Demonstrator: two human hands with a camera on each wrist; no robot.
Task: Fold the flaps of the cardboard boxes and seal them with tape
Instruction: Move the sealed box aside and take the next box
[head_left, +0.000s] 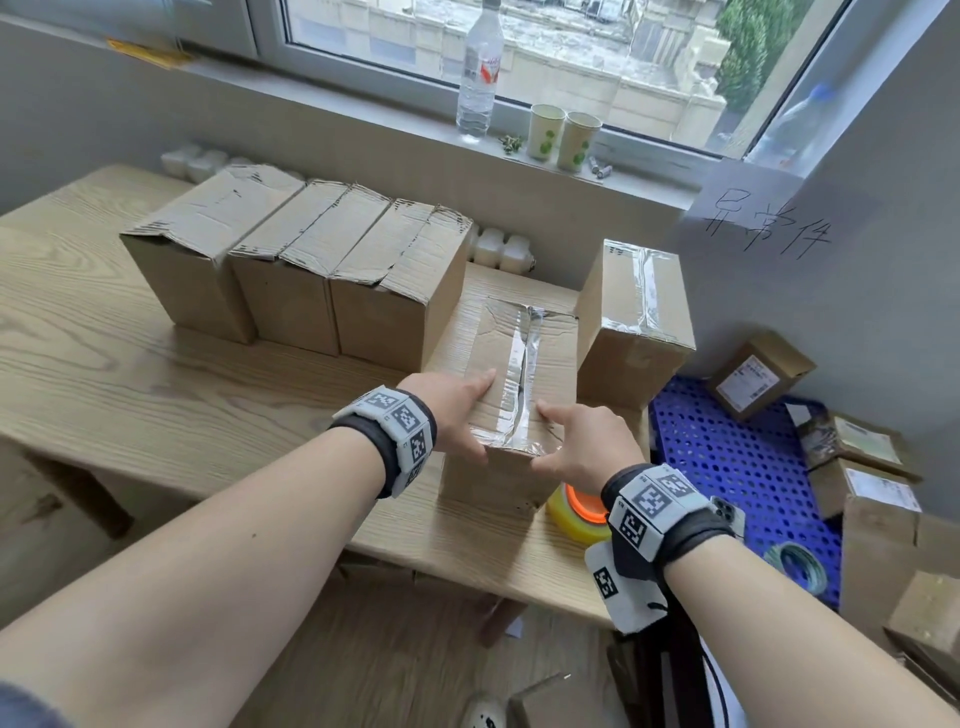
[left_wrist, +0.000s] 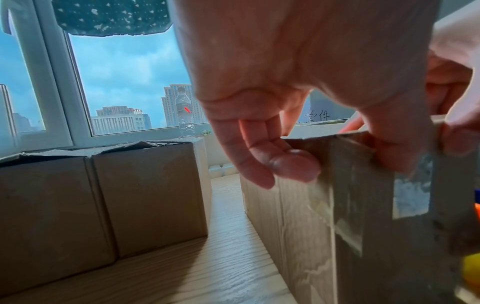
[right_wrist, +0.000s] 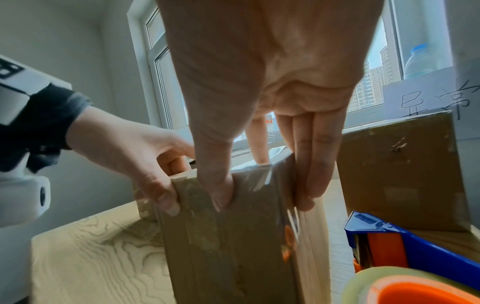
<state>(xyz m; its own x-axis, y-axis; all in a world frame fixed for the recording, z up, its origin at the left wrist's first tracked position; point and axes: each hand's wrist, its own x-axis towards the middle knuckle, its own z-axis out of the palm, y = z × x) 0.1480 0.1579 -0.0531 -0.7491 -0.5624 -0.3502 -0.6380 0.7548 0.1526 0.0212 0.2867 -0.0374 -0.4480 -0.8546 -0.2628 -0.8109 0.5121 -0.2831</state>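
A cardboard box (head_left: 498, 338) stands upright near the table's front edge, with clear tape (head_left: 522, 364) along its closed top seam and down the near face. My left hand (head_left: 467, 415) is at its near left corner: the forefinger lies on top, the thumb presses the near face, and the other fingers (left_wrist: 259, 164) hang loosely down the left side. My right hand (head_left: 558, 439) mirrors it at the near right corner, thumb (right_wrist: 221, 195) on the taped near face and straight fingers flat against the right side. A tape dispenser (head_left: 579, 512) lies just right of the box.
Three boxes (head_left: 291, 260) with folded, untaped flaps stand in a row at the back left. A taped box (head_left: 636, 312) stands at the right. The wooden table (head_left: 130, 364) ends by a blue perforated pallet (head_left: 737, 452) with parcels. A bottle (head_left: 478, 73) and paper cups (head_left: 563, 137) are on the windowsill.
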